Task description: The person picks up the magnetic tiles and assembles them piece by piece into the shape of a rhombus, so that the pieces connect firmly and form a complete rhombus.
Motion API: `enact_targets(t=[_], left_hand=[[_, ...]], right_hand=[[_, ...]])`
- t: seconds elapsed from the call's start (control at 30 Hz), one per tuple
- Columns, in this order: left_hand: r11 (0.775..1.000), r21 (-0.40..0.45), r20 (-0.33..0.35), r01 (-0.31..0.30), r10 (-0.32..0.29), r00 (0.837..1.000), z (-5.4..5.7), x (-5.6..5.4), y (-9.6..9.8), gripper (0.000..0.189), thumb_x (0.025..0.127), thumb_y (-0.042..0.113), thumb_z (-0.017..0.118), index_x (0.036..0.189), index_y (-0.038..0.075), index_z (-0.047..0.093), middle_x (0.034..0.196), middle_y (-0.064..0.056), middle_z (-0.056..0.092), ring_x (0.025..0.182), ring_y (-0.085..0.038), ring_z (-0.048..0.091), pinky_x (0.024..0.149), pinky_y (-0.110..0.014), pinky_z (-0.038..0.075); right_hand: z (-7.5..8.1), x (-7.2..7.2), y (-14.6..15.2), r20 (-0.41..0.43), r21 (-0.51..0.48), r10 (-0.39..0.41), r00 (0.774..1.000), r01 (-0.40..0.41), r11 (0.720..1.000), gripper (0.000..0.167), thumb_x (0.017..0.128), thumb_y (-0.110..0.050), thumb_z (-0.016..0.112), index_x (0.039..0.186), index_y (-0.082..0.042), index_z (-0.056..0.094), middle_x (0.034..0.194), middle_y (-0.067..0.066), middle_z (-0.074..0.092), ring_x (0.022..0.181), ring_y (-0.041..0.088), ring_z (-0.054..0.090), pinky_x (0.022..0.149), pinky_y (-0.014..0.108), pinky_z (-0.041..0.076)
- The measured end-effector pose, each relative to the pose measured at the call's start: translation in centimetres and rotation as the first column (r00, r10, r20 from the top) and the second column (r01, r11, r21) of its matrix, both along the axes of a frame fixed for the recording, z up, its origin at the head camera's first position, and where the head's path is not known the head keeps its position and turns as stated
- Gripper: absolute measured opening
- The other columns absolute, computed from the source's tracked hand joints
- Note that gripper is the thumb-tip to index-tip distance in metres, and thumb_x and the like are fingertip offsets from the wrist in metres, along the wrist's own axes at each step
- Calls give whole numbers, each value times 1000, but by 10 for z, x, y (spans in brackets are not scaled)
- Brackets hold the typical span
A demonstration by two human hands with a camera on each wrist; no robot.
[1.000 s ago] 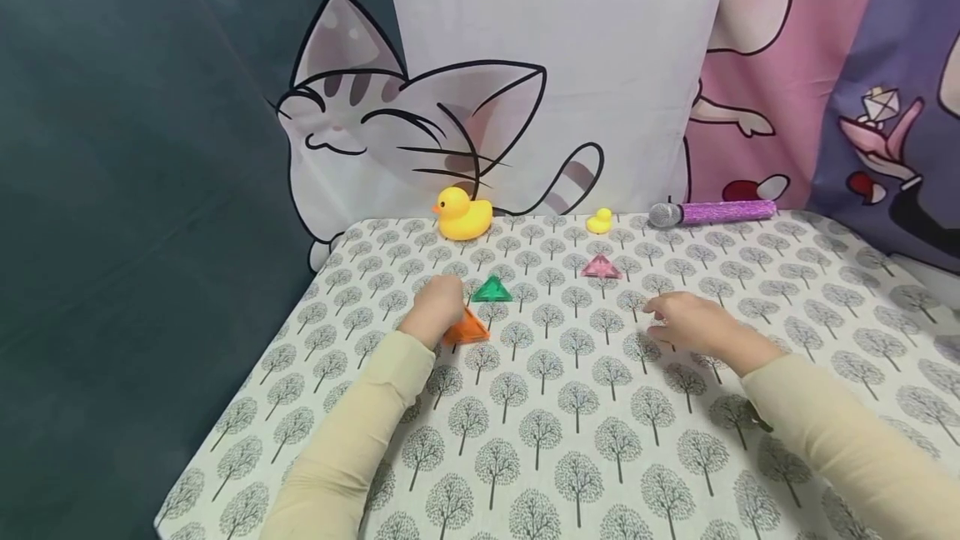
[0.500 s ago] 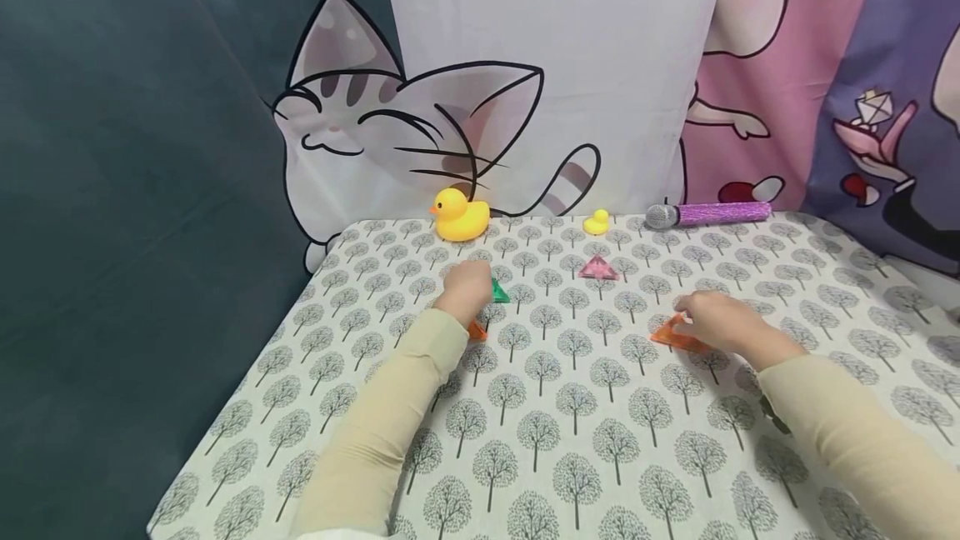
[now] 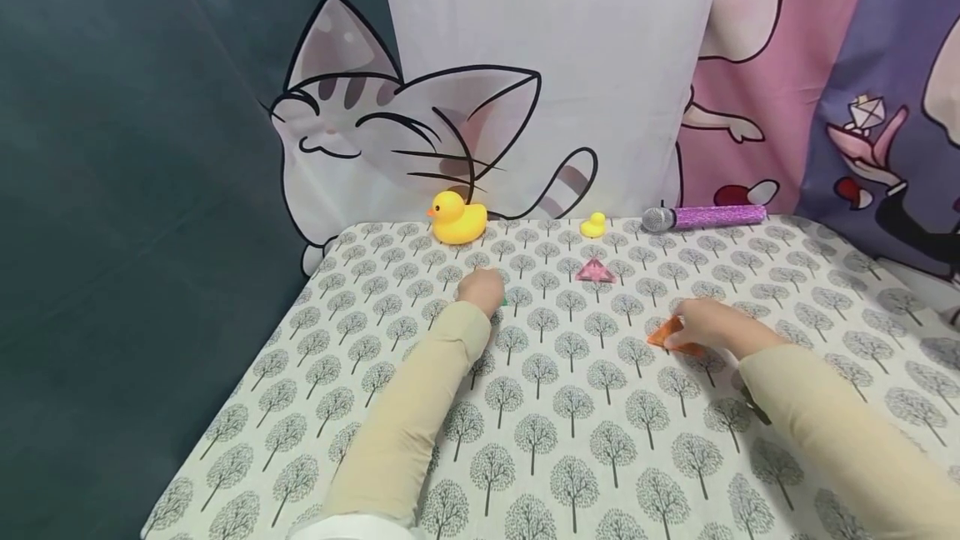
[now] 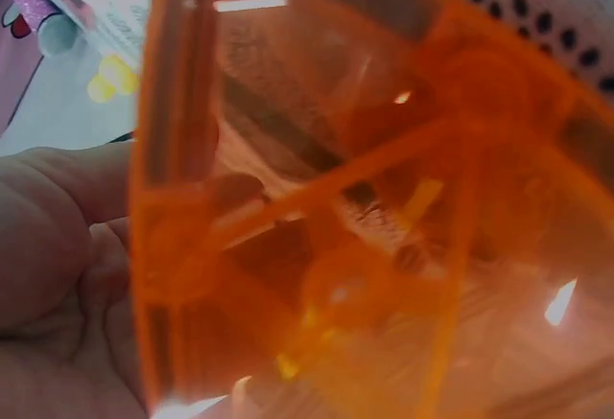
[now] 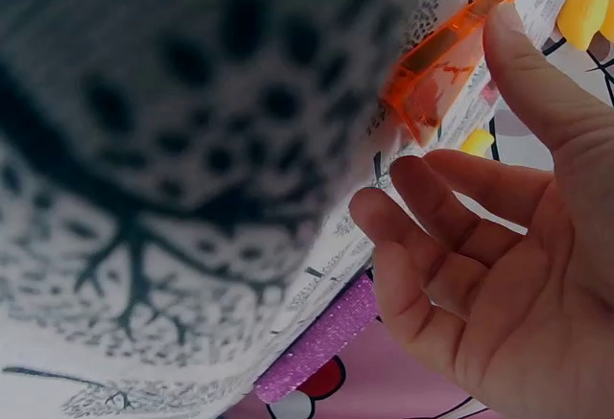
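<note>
Tree-print cloth (image 3: 540,440), cat curtain (image 3: 585,23)

The curtain runs teal, white, then pink and purple. Along the cloth's far edge sit a large duck (image 3: 459,223), a small duck (image 3: 593,227) and a purple microphone (image 3: 705,217); a pink triangle (image 3: 596,272) lies nearer. The left hand (image 3: 482,288) mostly hides a green triangle (image 3: 505,302), an orange triangle (image 4: 317,151) close by its wrist; its grip I cannot tell. On the right, the right hand's (image 3: 712,326) thumb touches a second orange triangle (image 5: 446,79), fingers loosely bent; whether they pinch is unclear.

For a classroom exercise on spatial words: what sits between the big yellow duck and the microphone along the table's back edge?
The small yellow duck sits between the big yellow duck and the microphone; the head view shows this.
</note>
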State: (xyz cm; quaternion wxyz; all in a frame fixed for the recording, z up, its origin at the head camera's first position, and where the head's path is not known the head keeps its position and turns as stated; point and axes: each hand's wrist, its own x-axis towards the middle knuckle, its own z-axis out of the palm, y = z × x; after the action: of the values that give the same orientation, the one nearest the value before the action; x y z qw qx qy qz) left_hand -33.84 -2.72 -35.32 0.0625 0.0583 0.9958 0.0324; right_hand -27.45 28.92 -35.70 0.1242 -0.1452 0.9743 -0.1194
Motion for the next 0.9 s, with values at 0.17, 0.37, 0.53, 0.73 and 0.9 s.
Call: enact_targets(t=[0.17,0.37,0.53,0.73,0.9], left_hand=[[999,54,17,6,-7,1000,0,2,1,23,87,10,45,102,2,60,94,-13,60,79,-21,56,61,-29,48],[993,58,53,106,-109,993,-1,8,13,15,86,7,45,91,4,60,89,-9,57,73,-18,51,62,-26,44],[987,20,88,160,-161,983,-3,18,26,13,86,12,49,87,4,59,79,-7,57,69,-16,52,59,-24,44],[980,1,77,199,-199,977,-2,35,39,15,85,12,51,72,8,59,72,-3,55,63,-14,48,56,-21,40],[958,-17,50,286,-285,957,4,57,44,6,78,8,60,73,9,62,71,0,55,66,-12,45,57,-19,38]], right_hand=[[-2,-4,-1,22,5,-9,1000,9,1000,45,70,-28,70,93,9,57,85,17,59,84,37,53,76,50,40],[-1,-4,-1,28,-19,-66,997,67,998,55,67,-27,73,97,13,50,87,20,55,85,39,51,75,50,40],[1,-3,-1,6,-57,-101,995,101,993,56,64,-29,74,97,6,46,81,9,54,76,28,51,69,48,41],[6,-3,-7,-94,-113,-41,995,30,993,38,66,-22,73,89,2,55,74,4,56,68,22,53,63,42,44],[16,4,-28,-161,-179,46,986,-75,981,17,68,-18,71,73,-7,58,67,-2,56,60,14,50,57,32,43]])
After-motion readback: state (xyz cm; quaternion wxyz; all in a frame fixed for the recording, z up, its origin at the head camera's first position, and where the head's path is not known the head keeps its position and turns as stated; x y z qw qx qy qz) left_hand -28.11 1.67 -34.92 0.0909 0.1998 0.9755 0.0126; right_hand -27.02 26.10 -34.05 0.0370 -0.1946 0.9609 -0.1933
